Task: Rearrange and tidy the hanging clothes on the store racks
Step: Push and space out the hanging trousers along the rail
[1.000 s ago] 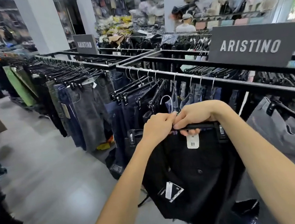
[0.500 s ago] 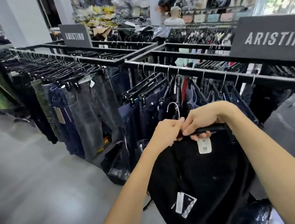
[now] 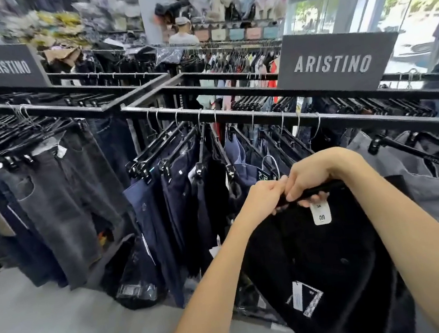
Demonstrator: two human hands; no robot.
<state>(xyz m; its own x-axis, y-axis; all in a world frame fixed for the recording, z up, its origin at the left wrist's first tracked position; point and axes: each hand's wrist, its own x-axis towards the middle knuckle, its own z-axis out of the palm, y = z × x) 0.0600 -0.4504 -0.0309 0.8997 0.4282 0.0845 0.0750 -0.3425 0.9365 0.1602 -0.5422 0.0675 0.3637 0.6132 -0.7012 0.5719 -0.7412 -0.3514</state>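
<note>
Black trousers (image 3: 321,259) hung off-rail on a clip hanger (image 3: 318,190), both hands' fingers, left hand (image 3: 265,198) and right hand (image 3: 316,172), curled around it; rehanging on the rail (image 3: 345,119) likely came next.

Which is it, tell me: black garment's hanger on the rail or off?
Off. Both hands, left and right, hold the hanger below the rail; its hook hangs free.

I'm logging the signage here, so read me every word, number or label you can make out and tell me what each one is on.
"ARISTINO": right rack sign.
"ARISTINO": left rack sign.
"34", above a logo mark: white size label on the black garment that both hands hold.
Hang tag on that garment: print too small to read.
Tags on the hanging jeans: blurred.
</note>
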